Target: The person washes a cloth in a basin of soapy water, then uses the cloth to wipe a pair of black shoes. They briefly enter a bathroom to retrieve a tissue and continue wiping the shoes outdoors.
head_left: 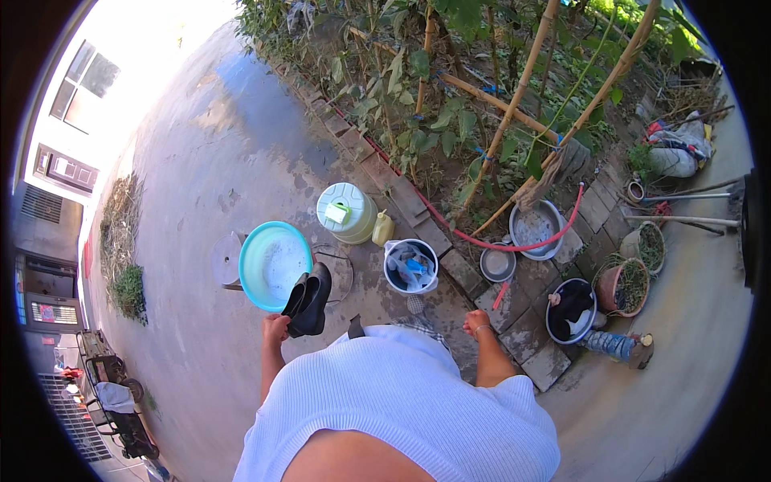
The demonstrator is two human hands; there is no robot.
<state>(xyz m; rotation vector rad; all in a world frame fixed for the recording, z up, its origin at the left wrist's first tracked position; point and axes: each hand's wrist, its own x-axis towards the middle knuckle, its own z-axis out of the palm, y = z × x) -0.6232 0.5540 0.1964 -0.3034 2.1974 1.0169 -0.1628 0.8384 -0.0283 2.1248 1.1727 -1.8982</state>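
Black shoes [309, 304] dangling from the left hand [275, 328], just beside the turquoise basin [271, 261].

Left grip closed on the pair, heels up, overlapping the basin's near rim. Right hand [477, 323] curled into a loose fist, holding nothing visible, well right of the basin. Shoes not yet in the basin; white bucket [410, 266] and lidded jug [347, 212] just beyond, untouched.
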